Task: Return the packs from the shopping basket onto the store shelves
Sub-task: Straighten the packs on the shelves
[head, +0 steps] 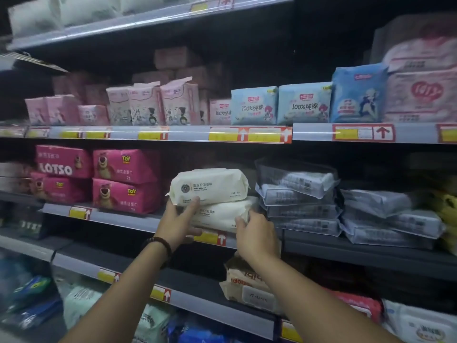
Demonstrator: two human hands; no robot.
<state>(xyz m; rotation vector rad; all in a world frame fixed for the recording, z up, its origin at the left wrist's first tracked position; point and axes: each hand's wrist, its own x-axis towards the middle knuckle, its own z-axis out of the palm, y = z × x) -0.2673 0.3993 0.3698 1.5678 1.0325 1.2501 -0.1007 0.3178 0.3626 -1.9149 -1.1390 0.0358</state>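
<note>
Head view: The left hand (179, 220) is holding the lower left corner of the upper cream pack (209, 185), thumb on the front face and the remaining fingers underneath. The right hand (257, 233) is curling around the right end of the lower cream pack (222, 214). The upper pack is resting on the lower one, and both are sitting at the front edge of the middle shelf (138, 222), between the pink packs (123, 180) and the grey packs (296, 194).

Handling: The packs are appearing soft, film-wrapped and moderately heavy. The film is likely slippery, so the firmer short ends are offering the best hold; squeezing the middle risks deforming the pack.

Visibility: The shopping basket is not appearing in this view. The fingertips of the right hand are being hidden behind the pack. Label text is too blurred for reading.
</note>
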